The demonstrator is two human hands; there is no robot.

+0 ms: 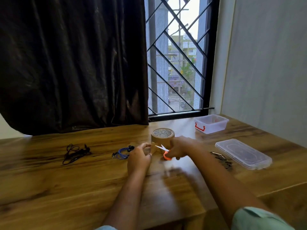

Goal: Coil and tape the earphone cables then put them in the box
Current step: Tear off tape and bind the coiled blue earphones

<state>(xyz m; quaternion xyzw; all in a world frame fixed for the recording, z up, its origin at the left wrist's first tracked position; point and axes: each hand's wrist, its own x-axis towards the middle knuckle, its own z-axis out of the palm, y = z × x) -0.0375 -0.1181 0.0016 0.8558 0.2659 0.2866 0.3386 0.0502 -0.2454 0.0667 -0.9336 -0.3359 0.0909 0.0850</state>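
A brown tape roll (162,136) stands on the wooden table (66,180). My left hand (139,157) pinches a strip of tape (153,149) pulled from the roll. My right hand (180,148) grips orange-handled scissors (163,151), their blades open at the strip. A coiled blue earphone cable (123,152) lies just left of my left hand. A loose black earphone cable (75,153) lies further left. The clear plastic box (211,124) with a red latch stands at the back right.
The box's clear lid (243,153) lies flat at the right. A dark bundle of cable (221,160) rests between the lid and my right arm. A dark curtain (73,63) and a barred window (179,55) stand behind the table.
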